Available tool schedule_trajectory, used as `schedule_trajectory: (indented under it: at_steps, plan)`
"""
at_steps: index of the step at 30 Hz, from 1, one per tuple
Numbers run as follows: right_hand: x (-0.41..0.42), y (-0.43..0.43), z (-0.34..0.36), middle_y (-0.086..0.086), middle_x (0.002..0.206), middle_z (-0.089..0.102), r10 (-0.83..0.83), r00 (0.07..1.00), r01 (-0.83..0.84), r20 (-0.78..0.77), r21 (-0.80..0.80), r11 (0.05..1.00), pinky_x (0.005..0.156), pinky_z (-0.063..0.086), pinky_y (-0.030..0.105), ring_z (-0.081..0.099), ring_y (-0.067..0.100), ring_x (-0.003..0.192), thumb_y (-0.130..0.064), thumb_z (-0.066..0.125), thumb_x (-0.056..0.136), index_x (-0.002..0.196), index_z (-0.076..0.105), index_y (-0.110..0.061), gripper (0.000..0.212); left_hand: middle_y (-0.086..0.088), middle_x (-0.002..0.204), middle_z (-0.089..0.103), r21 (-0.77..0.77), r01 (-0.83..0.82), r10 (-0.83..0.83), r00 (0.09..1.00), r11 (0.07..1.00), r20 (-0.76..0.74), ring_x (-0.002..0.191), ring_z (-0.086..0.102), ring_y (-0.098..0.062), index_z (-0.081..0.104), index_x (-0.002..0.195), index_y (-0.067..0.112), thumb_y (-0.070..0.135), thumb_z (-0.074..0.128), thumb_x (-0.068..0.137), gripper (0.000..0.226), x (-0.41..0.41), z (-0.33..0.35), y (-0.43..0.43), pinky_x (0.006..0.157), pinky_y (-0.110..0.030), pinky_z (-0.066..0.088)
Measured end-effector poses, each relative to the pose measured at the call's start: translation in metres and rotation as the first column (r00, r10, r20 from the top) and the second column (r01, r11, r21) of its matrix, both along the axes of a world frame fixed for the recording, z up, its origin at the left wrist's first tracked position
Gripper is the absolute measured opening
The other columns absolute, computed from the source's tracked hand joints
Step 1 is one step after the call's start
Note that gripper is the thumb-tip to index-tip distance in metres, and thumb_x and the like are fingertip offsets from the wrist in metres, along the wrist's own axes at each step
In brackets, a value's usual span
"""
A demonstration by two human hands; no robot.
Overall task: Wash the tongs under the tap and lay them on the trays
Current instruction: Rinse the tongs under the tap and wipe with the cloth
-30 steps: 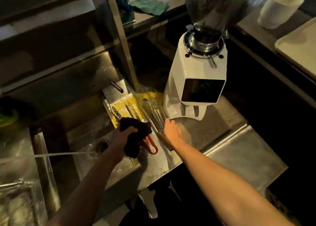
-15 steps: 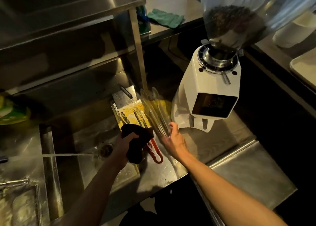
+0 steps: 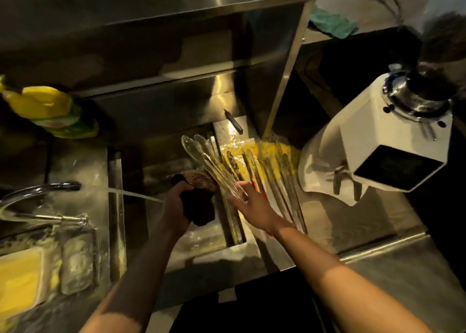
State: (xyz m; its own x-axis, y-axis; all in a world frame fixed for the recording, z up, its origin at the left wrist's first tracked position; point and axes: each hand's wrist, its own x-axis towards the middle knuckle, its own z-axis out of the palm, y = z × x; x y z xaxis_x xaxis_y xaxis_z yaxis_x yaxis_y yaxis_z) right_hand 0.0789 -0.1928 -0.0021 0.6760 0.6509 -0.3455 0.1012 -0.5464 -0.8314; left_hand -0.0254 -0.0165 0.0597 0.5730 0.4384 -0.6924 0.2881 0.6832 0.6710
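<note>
**A:** Where are the tongs now?

**B:** One pair of tongs (image 3: pixel 209 166) is in my right hand (image 3: pixel 252 204). The fingers pinch it near the handle end. The tips point to 11 o'clock, above the right side of the sink (image 3: pixel 201 252).

**A:** And the other hand?

**B:** The left hand (image 3: pixel 176 201) holds a dark cloth (image 3: pixel 199 206), with the fingers curled round it. It is over the sink, just beside the tongs.

**A:** Is the water reaching them?

**B:** Not yet, I think. The stream (image 3: pixel 136 195) comes from the tap (image 3: pixel 45 190) at 9 o'clock and ends near my left wrist. The tongs are more to 3 o'clock.

**A:** So how to wash them well?

**B:** I would carry the pair toward 9 o'clock, into the stream, and rub with the cloth from handle to tips, also the inner faces. Wet metal slips, so the pinch should be firm. After that it goes to 1 o'clock, beside the other tongs (image 3: pixel 285 181) on the yellow tray (image 3: pixel 292 152), not against the grinder (image 3: pixel 378 156).
</note>
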Motion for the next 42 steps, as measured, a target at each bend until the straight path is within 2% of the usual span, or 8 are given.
schedule_trajectory:
  at_steps: [6,11,18,22,29,35,40,42]
  plan:
    - [-0.030,0.058,-0.004,-0.007,0.097,0.067,0.087,0.993,-0.090,-0.082,-0.041,0.995,0.082,0.053,0.040,0.066,0.012,0.088,-0.041,0.062,0.094,0.125,0.046,-0.024,0.038,-0.019,0.097,0.062,0.008,-0.121,0.121,0.993,0.993,0.003,0.088,0.062,-0.033,0.058,0.115,-0.005,0.020,0.051,0.085,0.039,-0.041,-0.015,0.043,0.074,-0.040,0.052]
    - [-0.056,0.096,-0.014,-0.002,0.082,0.065,0.169,0.984,-0.175,-0.059,-0.125,0.977,0.066,0.049,0.035,0.061,0.012,0.073,-0.068,0.050,0.091,0.112,0.046,-0.029,0.045,-0.005,0.058,0.056,-0.027,-0.111,0.114,0.987,0.993,0.111,0.053,0.056,-0.020,0.068,0.061,0.012,0.017,0.037,0.093,0.045,-0.078,-0.033,0.084,0.054,-0.025,0.046]
    - [-0.078,0.122,-0.041,-0.003,0.108,0.064,0.357,0.931,-0.363,-0.075,-0.282,0.888,0.081,0.051,0.032,0.062,0.014,0.093,-0.072,0.045,0.091,0.137,0.046,-0.033,0.060,-0.014,0.092,0.069,-0.092,-0.321,0.322,0.947,0.943,-0.002,0.090,0.062,-0.030,0.064,0.107,-0.001,0.037,0.058,0.092,0.041,-0.101,-0.065,0.148,0.085,-0.041,0.050]
    - [-0.084,0.150,-0.052,0.003,0.112,0.069,0.436,0.900,-0.408,0.000,-0.351,0.843,0.088,0.052,0.036,0.064,0.019,0.098,-0.071,0.046,0.091,0.141,0.047,-0.025,0.068,-0.021,0.109,0.072,0.081,-0.387,0.395,0.907,0.919,-0.146,0.099,0.071,-0.033,0.069,0.112,-0.003,0.040,0.088,0.068,0.064,-0.086,-0.086,0.164,0.091,-0.052,0.056]
    - [-0.050,0.169,-0.050,-0.002,0.094,0.067,0.565,0.814,-0.462,0.133,-0.442,0.769,0.068,0.046,0.025,0.062,0.011,0.079,-0.071,0.044,0.092,0.130,0.054,-0.022,0.063,-0.010,0.080,0.073,0.506,-0.035,0.180,0.954,0.862,-0.240,0.064,0.072,-0.019,0.065,0.091,0.007,0.039,0.092,0.062,0.051,-0.083,-0.102,0.196,0.054,-0.029,0.059]
    - [-0.062,0.190,-0.055,0.002,0.093,0.067,0.593,0.770,-0.370,0.235,-0.593,0.715,0.071,0.047,0.036,0.064,0.023,0.083,-0.084,0.025,0.086,0.110,0.053,-0.023,0.071,0.002,0.072,0.068,0.334,-0.545,0.624,0.753,0.769,-0.208,0.057,0.068,-0.011,0.062,0.081,0.019,0.029,0.082,0.079,0.023,-0.064,-0.104,0.182,0.051,-0.024,0.052]
    - [-0.054,0.177,-0.052,0.003,0.085,0.067,0.568,0.771,-0.314,0.287,-0.605,0.732,0.072,0.053,0.037,0.064,0.022,0.076,-0.087,0.025,0.083,0.112,0.055,-0.023,0.077,-0.007,0.056,0.067,0.585,0.012,0.161,0.956,0.811,-0.243,0.046,0.066,-0.025,0.064,0.069,0.005,0.048,0.079,0.078,0.046,-0.075,-0.110,0.190,0.046,-0.037,0.057]
    - [-0.056,0.184,-0.052,0.003,0.087,0.068,0.546,0.776,-0.283,0.316,-0.599,0.749,0.068,0.051,0.036,0.064,0.022,0.077,-0.089,0.024,0.082,0.113,0.056,-0.023,0.079,-0.003,0.059,0.068,0.593,-0.117,0.294,0.932,0.796,-0.212,0.050,0.065,-0.024,0.066,0.073,0.009,0.042,0.080,0.079,0.036,-0.067,-0.112,0.191,0.048,-0.040,0.054]
